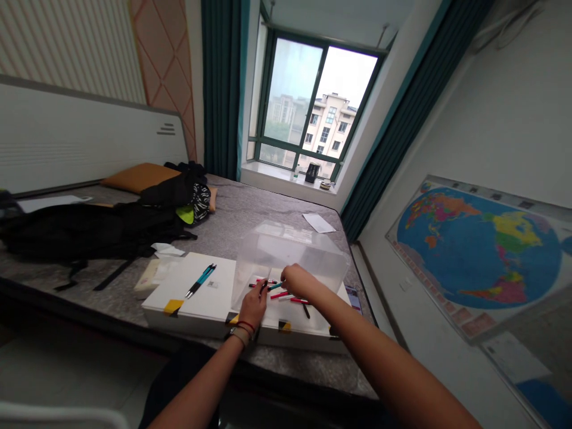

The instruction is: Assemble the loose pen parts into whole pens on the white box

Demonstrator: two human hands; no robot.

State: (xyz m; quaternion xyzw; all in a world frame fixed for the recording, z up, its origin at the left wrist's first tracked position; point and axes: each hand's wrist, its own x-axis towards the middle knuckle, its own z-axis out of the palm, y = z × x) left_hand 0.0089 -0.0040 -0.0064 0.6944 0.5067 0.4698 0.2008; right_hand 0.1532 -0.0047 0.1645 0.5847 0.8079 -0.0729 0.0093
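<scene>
A clear plastic box point(295, 243) stands on the white cartons, its open side facing me. Inside it lie several loose pens, among them a red pen point(280, 295) and a black pen point(306, 311). My left hand point(252, 308), at the box's front left, is closed with a dark pen point(264, 286) at its fingertips. Reaching in from the right, my right hand point(297, 280) pinches a teal pen point(276, 286), whose far end is close to my left fingers. Two teal-and-black pens point(201, 280) lie side by side on the left white carton point(179, 293).
The cartons rest on a grey bed point(263, 205). A tissue pack point(149, 277) sits left of them, with a black backpack point(84, 229) beyond. White paper point(319, 223) lies behind the plastic box. A phone-like object point(353, 298) is at the right edge.
</scene>
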